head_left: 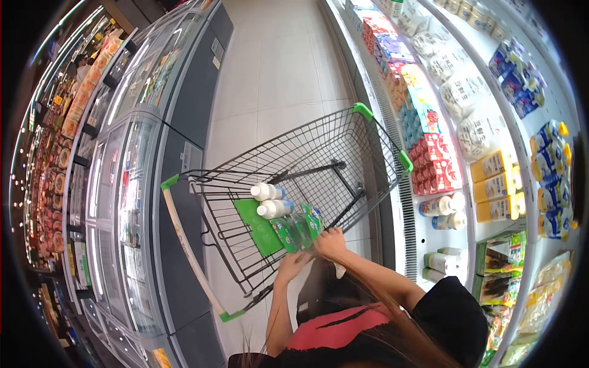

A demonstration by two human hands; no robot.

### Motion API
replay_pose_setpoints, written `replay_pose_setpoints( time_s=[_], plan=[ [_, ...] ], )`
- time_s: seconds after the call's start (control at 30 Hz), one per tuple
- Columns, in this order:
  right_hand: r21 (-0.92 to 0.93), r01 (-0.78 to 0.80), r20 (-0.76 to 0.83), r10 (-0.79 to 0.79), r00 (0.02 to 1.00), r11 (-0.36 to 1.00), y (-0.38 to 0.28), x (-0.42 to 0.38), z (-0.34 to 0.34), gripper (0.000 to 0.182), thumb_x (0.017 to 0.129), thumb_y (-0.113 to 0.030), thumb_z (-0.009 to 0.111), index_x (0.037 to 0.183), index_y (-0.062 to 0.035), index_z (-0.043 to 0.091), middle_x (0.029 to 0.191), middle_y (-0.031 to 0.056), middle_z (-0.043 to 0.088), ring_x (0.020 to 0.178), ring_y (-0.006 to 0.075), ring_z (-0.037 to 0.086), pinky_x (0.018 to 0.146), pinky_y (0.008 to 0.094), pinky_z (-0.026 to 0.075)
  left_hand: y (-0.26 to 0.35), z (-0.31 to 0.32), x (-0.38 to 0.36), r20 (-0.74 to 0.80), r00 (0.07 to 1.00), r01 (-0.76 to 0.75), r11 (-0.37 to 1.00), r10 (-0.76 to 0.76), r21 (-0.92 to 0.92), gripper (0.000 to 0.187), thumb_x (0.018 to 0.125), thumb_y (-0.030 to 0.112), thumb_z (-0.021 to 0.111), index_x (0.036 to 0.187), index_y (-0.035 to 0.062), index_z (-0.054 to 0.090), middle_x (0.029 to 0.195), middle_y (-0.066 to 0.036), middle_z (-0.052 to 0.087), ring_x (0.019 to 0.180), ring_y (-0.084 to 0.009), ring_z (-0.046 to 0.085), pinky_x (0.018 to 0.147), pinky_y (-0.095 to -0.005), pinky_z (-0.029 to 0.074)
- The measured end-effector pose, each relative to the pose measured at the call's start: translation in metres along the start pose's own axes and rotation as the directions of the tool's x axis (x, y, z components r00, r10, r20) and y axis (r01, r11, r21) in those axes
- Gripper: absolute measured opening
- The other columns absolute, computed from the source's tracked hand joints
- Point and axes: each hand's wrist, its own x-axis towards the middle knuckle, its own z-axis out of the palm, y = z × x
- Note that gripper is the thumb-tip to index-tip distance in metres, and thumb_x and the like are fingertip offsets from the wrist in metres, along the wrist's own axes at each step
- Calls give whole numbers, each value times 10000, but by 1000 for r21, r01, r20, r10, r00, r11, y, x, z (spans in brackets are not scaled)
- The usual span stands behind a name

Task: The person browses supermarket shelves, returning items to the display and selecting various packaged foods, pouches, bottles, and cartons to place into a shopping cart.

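A wire shopping cart stands in the aisle between a freezer and a chilled shelf. Its child seat holds two white bottles lying on their sides, caps toward the handle. Beside them sits a green multipack, long axis across the cart. The right hand closes on the pack's edge; the left hand grips its near end.

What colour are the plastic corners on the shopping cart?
Green, on the shopping cart corners; clearest in the head view.
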Motion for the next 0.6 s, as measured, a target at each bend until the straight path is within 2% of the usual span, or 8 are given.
replay_pose_setpoints(
  time_s=[0.07, 0.1, 0.2, 0.23, 0.33, 0.4, 0.5, 0.6],
  plan=[
    [10, -30, -17, 30, 999, 1000, -2, -13, 0, 271, 845, -288, 559, 673, -114, 676, 726, 128, 656, 739, 294, 598, 803, 437, 405, -27, 15, 17, 225, 951, 191, 976, -210, 103, 506, 937, 529, 505, 1107, 96, 703, 969, -175, 700, 988, -347, 651, 902, -383, 469],
    [-16, -49, -69, 48, 996, 999, -4, -16, 0, 284, 846, -280, 553, 655, -106, 672, 722, 137, 653, 767, 304, 590, 817, 449, 394, -31, 24, 13, 113, 978, 159, 977, -176, 146, 546, 953, 548, 445, 1113, 92, 697, 1048, -192, 674, 1039, -348, 624, 903, -406, 462],
    [-23, -115, -158, 110, 981, 993, -4, -28, 0, 290, 842, -267, 546, 653, -99, 688, 751, 164, 655, 840, 327, 562, 853, 482, 367, 18, 23, -8, 50, 989, 124, 958, -142, 259, 553, 962, 548, 424, 1125, 94, 694, 1122, -204, 645, 1092, -342, 599, 910, -407, 455],
    [-42, -141, -120, 135, 984, 989, -6, -32, -1, 284, 837, -268, 545, 670, -101, 703, 757, 155, 659, 856, 325, 561, 867, 476, 364, 17, 28, -10, 9, 995, 95, 955, -102, 281, 556, 966, 537, 417, 1100, 74, 696, 1054, -219, 665, 1038, -366, 621, 886, -417, 464],
    [-23, -212, -43, 211, 977, 977, -13, -42, -1, 268, 830, -267, 547, 725, -113, 739, 761, 126, 667, 893, 321, 560, 910, 468, 346, 20, 34, -16, 116, 985, 82, 938, -128, 338, 560, 969, 526, 413, 1061, 52, 696, 975, -236, 676, 966, -397, 638, 856, -431, 471],
    [-81, -172, -23, 170, 985, 982, -11, -58, -3, 255, 826, -267, 554, 734, -130, 748, 748, 105, 669, 912, 316, 561, 917, 474, 336, 20, 44, -23, 113, 994, -30, 943, -8, 331, 569, 969, 520, 411, 1043, 31, 692, 918, -249, 675, 919, -422, 643, 834, -446, 475],
    [7, -184, 20, 184, 983, 983, -13, -81, -2, 247, 822, -264, 555, 724, -146, 750, 771, 85, 679, 957, 314, 552, 936, 484, 331, 6, 57, -31, 139, 982, 74, 940, -127, 334, 575, 990, 503, 387, 1090, 18, 678, 950, -291, 656, 935, -453, 620, 852, -460, 460],
    [16, -243, -64, 244, 968, 970, -18, -105, -4, 253, 808, -270, 555, 702, -139, 744, 773, 87, 677, 958, 312, 548, 949, 487, 334, 15, 70, -54, 124, 990, 29, 958, -67, 284, 568, 1006, 484, 374, 1102, 9, 672, 953, -311, 646, 941, -467, 607, 851, -469, 447]
  ],
)
